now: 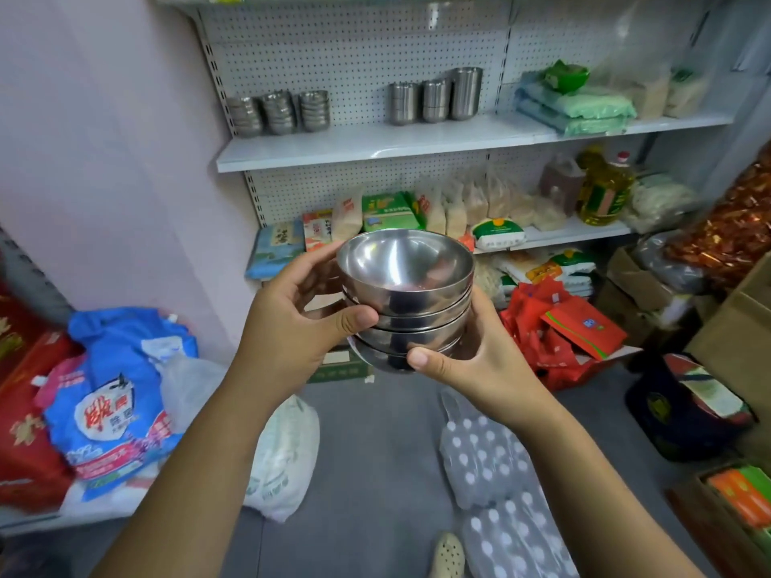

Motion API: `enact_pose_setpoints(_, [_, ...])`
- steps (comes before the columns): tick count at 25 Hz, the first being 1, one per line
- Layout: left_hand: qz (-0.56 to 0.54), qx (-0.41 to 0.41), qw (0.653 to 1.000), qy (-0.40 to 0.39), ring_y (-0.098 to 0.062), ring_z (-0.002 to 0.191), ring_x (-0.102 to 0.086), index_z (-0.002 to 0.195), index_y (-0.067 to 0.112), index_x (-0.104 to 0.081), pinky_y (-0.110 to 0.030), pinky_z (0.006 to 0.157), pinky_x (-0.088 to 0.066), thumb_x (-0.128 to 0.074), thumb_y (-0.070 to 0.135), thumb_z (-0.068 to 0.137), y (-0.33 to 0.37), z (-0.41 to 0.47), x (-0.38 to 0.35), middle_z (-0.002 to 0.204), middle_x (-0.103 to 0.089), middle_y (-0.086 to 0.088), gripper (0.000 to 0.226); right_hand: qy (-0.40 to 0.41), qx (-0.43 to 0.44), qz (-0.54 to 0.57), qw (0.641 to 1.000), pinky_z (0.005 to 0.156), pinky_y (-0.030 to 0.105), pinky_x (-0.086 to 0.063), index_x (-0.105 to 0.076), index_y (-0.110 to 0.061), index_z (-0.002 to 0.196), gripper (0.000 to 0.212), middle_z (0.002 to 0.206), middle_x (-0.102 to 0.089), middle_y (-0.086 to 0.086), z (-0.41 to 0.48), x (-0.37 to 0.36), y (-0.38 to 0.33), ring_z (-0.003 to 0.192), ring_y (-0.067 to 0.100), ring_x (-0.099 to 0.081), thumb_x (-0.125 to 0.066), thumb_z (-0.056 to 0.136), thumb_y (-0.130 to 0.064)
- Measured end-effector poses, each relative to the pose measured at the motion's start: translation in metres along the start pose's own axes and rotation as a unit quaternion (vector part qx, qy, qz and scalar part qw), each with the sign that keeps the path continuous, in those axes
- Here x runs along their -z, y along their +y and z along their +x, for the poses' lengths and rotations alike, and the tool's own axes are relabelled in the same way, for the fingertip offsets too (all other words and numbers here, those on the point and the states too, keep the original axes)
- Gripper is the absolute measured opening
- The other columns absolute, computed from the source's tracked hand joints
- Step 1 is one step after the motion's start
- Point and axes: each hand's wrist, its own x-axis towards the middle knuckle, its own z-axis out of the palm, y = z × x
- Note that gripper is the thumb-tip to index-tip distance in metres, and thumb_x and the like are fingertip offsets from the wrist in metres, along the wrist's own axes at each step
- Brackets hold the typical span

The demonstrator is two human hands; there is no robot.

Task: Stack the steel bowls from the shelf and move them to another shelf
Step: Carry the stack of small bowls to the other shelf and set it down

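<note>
A stack of several steel bowls [406,294] is held in mid-air in front of the shelving. My left hand [292,323] grips its left side, thumb across the front of the middle bowls. My right hand [471,360] cups the stack from below and the right, thumb on the lowest bowl. On the white upper shelf [375,150] stand three more piles of steel bowls [277,112] at the left. Three stacks of steel cups [436,98] stand in the shelf's middle.
Green packets [575,106] lie on the upper shelf's right part. The lower shelf holds food bags and an oil bottle [605,194]. Bags [112,410], red packets [559,327] and cardboard boxes [734,335] crowd the grey floor around my feet.
</note>
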Motion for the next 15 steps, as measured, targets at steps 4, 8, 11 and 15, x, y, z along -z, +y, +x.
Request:
enact_pose_setpoints(4, [0.000,0.000,1.000,0.025,-0.004,0.110,-0.068,0.128,0.032,-0.061,-0.017,0.085,-0.055,-0.087,0.034,0.056,-0.033,0.090,-0.019,0.114,-0.074,0.018,0.076,-0.008,0.014,0.000,1.000,0.116,0.050,-0.046,-0.039,-0.023,0.153,0.092,0.144,-0.063,0.000,0.095,0.040,0.029,0.136,0.020,-0.059,-0.092,0.076,-0.024])
enact_pose_setpoints(8, [-0.001,-0.003,0.999,0.044,-0.004,0.111,-0.068,0.131,0.023,-0.060,-0.015,0.085,-0.054,-0.085,0.023,0.059,-0.056,0.175,-0.043,0.115,-0.074,0.012,0.076,-0.033,0.018,-0.002,0.999,0.116,0.044,-0.047,-0.037,-0.025,0.153,0.093,0.145,-0.063,-0.001,0.184,0.084,0.050,0.136,0.017,-0.060,-0.090,0.078,-0.017])
enact_pose_setpoints(11, [-0.004,0.007,0.998,0.054,-0.003,0.113,-0.067,0.131,0.023,-0.059,-0.014,0.087,-0.053,-0.084,0.018,0.061,-0.080,0.229,-0.053,0.120,-0.071,0.010,0.074,-0.049,0.014,0.006,0.999,0.115,0.045,-0.048,-0.038,-0.024,0.153,0.093,0.143,-0.063,0.000,0.245,0.106,0.068,0.135,0.017,-0.061,-0.091,0.077,-0.016])
enact_pose_setpoints(15, [-0.006,0.027,0.998,0.058,-0.002,0.111,-0.068,0.132,0.021,-0.058,-0.015,0.086,-0.053,-0.084,0.015,0.061,-0.118,0.295,-0.058,0.120,-0.071,0.010,0.075,-0.044,-0.003,0.006,0.999,0.113,0.041,-0.050,-0.039,-0.022,0.152,0.094,0.141,-0.065,-0.001,0.311,0.124,0.103,0.133,0.017,-0.062,-0.092,0.075,-0.019])
